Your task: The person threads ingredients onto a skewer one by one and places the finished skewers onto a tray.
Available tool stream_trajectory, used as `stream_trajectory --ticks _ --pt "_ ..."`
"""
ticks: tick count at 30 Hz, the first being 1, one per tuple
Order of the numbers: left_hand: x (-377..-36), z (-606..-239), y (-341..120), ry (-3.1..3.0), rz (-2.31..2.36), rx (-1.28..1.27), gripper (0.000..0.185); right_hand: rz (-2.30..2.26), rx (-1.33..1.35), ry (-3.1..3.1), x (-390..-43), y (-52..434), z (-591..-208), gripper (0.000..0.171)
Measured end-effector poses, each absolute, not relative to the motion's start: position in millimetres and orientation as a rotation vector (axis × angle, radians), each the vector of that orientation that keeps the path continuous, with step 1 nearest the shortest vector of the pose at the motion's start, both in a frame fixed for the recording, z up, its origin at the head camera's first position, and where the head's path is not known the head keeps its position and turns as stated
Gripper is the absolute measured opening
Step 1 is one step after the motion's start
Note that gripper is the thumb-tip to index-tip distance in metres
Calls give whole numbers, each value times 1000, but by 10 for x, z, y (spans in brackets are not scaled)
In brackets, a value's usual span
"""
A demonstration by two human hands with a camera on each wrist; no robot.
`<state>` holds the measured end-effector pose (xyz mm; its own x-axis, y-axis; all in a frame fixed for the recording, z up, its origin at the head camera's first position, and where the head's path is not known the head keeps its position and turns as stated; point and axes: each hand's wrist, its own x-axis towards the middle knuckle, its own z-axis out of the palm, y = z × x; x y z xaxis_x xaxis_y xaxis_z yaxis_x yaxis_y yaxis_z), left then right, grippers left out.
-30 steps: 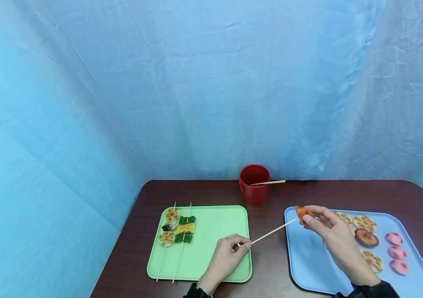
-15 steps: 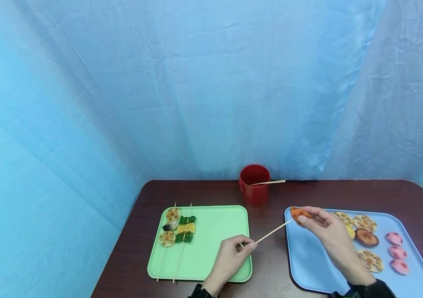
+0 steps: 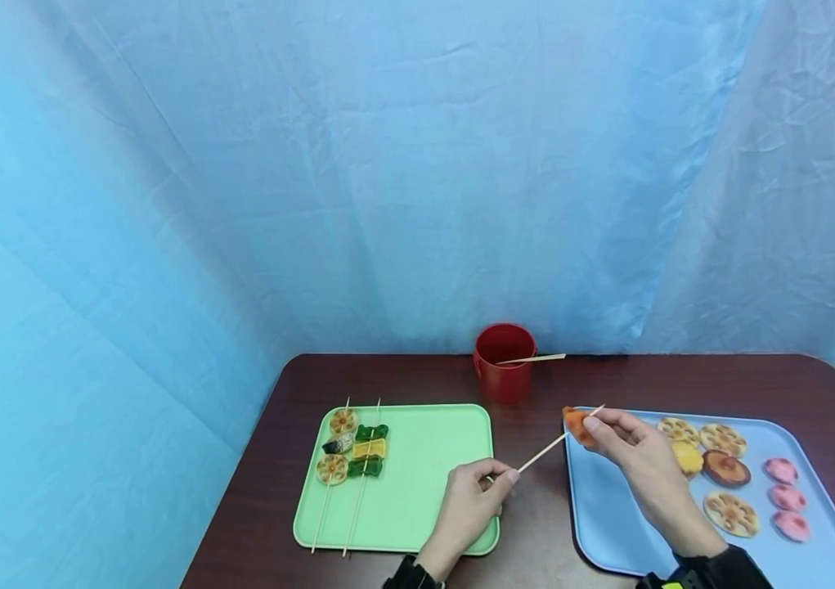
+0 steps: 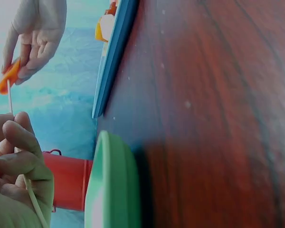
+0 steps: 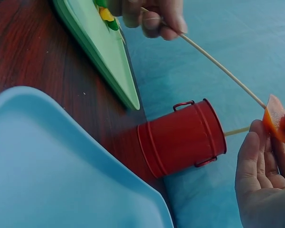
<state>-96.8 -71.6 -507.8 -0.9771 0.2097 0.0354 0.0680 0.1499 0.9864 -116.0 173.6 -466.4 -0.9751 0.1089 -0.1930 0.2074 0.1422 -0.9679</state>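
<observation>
My left hand [image 3: 467, 505] pinches a thin bamboo skewer [image 3: 544, 451] that slants up to the right. My right hand [image 3: 645, 470] pinches an orange, flat toy food piece [image 3: 575, 425] between thumb and fingers, over the near-left corner area of the blue tray's far edge. The skewer runs through that piece, and its tip shows beyond it in the head view. In the right wrist view the skewer [image 5: 223, 69] enters the curved orange piece [image 5: 275, 118]. Part of the skewer's lower end is hidden in the left palm.
On the green tray [image 3: 439, 442] lie two loaded skewers [image 3: 368, 450] with lotus slices, green and yellow pieces. A blue tray [image 3: 623, 540] holds lotus slices [image 3: 731, 514], a mushroom slice [image 3: 726, 469], a yellow piece [image 3: 686, 458] and pink pieces [image 3: 787, 496]. Behind stands a red bucket [image 3: 504, 376] holding a stick.
The left hand has moved right and slightly up with the skewer, while the right hand has brought the orange piece left. The skewer's tip now sticks out past the piece.
</observation>
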Motion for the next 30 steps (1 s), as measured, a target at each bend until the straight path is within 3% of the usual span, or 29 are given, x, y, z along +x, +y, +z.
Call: stream_trajectory --ticks 7,30 --pt "-1006 -5038 -624 2323 1936 299 15 -2030 228 2314 -1146 1655 -4721 48" --pt "-1007 -5045 -485 2302 1964 214 18 -2020 187 2286 -1003 1318 -4873 35"
